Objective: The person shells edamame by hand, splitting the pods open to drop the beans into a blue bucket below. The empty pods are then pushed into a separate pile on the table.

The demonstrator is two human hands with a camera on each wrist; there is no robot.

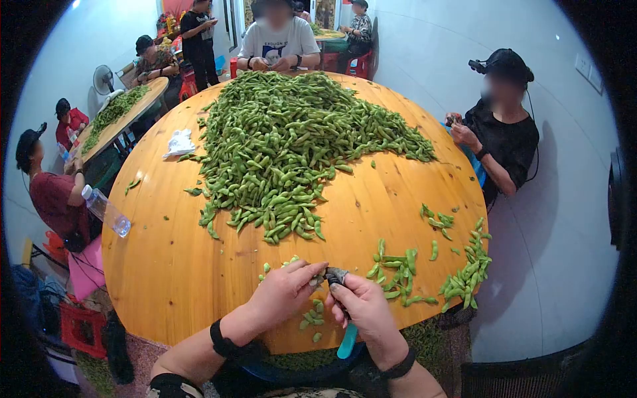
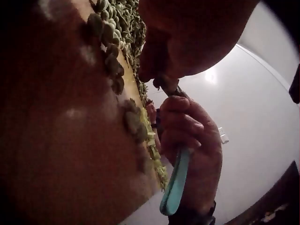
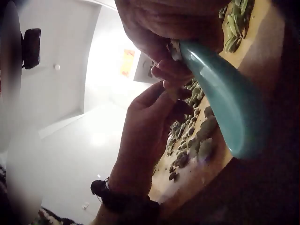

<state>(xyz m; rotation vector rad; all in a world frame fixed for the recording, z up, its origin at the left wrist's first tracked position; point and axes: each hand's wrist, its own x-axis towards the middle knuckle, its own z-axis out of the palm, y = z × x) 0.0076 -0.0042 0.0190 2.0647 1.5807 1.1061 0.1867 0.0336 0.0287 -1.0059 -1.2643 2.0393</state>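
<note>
In the head view, my left hand [image 1: 286,290] and right hand [image 1: 366,306] meet fingertip to fingertip over the near table edge. The right hand grips a tool by its teal handle [image 1: 347,341]; its working end is hidden in the fingers. Dark wrapping [image 1: 336,276] covers a right fingertip. My left fingers pinch a soybean pod [image 3: 172,92], mostly hidden between the hands. Loose shelled beans [image 1: 312,314] lie beneath the hands, and more appear in the right wrist view as flat green beans [image 3: 206,149].
A large heap of soybean pods [image 1: 279,146] covers the middle of the round wooden table [image 1: 159,265]. Smaller piles of pods [image 1: 398,272] lie right of my hands, others [image 1: 468,272] along the right edge. A plastic bottle [image 1: 106,211] lies left. Other people sit around.
</note>
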